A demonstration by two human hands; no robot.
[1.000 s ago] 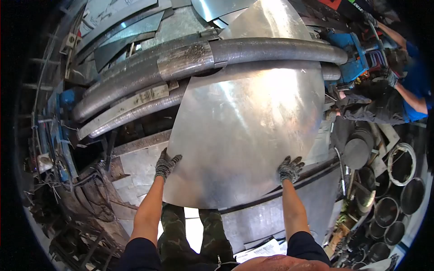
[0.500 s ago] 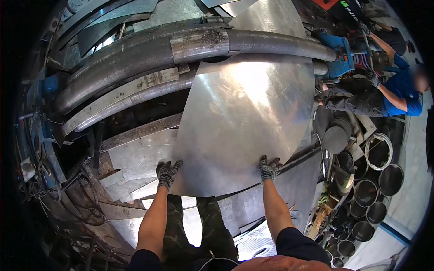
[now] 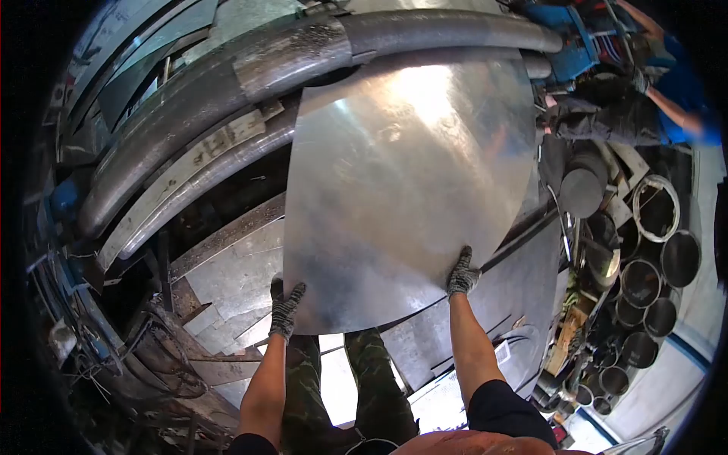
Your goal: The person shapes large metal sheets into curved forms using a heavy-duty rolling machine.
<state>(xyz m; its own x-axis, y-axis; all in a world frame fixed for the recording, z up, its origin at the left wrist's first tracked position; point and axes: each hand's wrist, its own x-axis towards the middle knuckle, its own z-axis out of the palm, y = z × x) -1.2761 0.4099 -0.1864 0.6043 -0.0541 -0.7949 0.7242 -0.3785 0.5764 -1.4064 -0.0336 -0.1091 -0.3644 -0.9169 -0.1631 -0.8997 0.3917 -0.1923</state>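
A large shiny metal sheet (image 3: 387, 197) with curved edges spreads out in front of me, its far end at the rollers. At its near left corner, my left hand (image 3: 285, 309), in a grey knit glove, is closed on the edge with the thumb on top. Also gloved, my right hand (image 3: 463, 274) grips the near right edge, thumb along the upper face. Fingers beneath the sheet are partly hidden. Beyond it lie the thick upper roller (image 3: 296, 57) and a thinner lower roller (image 3: 205, 197) of a rolling machine.
A person in a blue shirt (image 3: 686, 95) stands at the right by the machine's blue end frame (image 3: 565, 45). Several open metal cylinders (image 3: 641, 284) are stacked at right. Flat sheet pieces (image 3: 235, 262) lie below left, and cables (image 3: 159, 334) hang at far left.
My view has shifted, so the rollers sit higher and the cylinders farther right. My right hand has turned on the sheet's edge. The other person's arms have changed position.
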